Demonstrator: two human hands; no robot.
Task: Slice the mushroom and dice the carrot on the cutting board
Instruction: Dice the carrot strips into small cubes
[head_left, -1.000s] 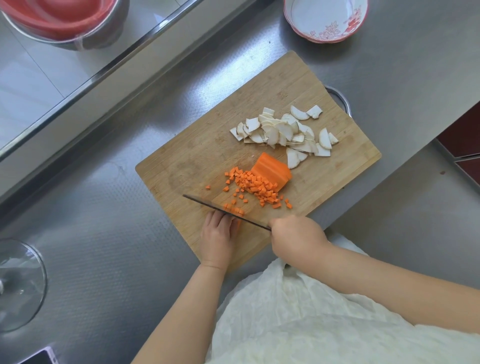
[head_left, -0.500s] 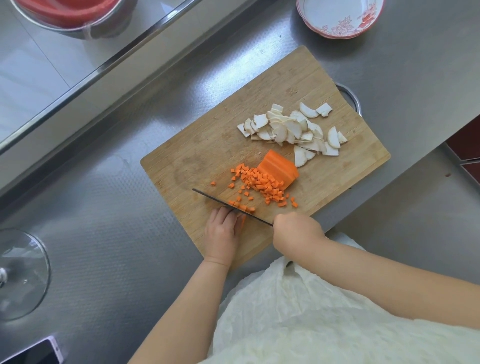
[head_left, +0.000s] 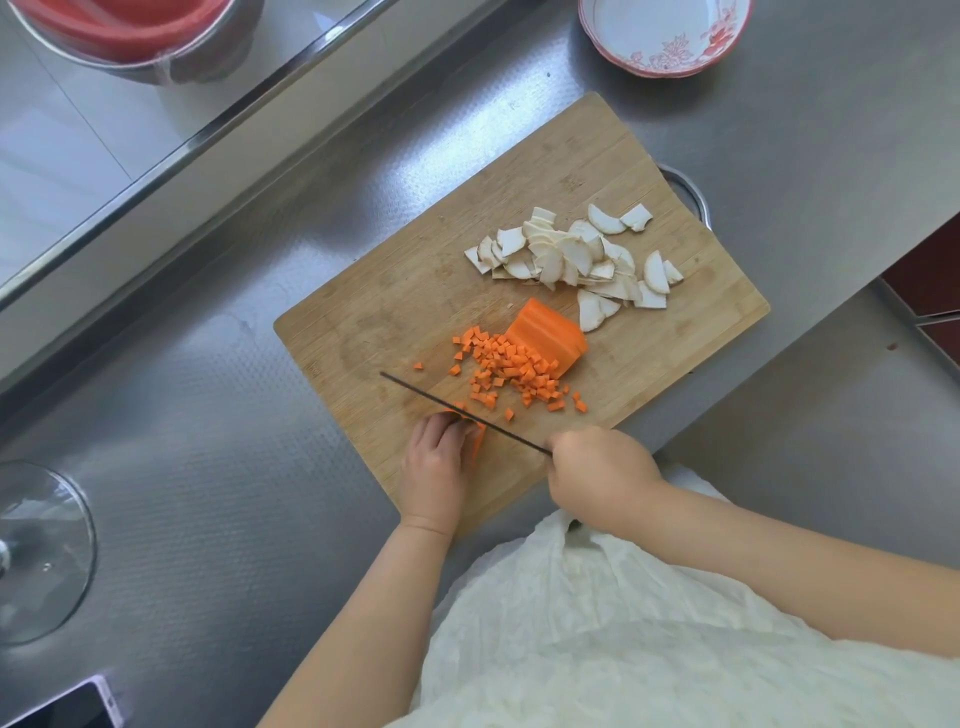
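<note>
One wooden cutting board (head_left: 395, 291) is lying on the steel counter, carrying one knife (head_left: 462, 411), one uncut carrot block (head_left: 546, 335), and a second carrot piece (head_left: 477, 435) showing under the fingers. Diced carrot cubes (head_left: 511, 374) are numbering several dozen, too many to count exactly. Mushroom slices (head_left: 569, 257) are numbering roughly two dozen, overlapping. Two hands, left hand (head_left: 435, 467) and right hand (head_left: 602, 475), are showing. One patterned bowl (head_left: 665, 31), one glass lid (head_left: 36, 551), and one phone (head_left: 67, 709) are sitting around.
</note>
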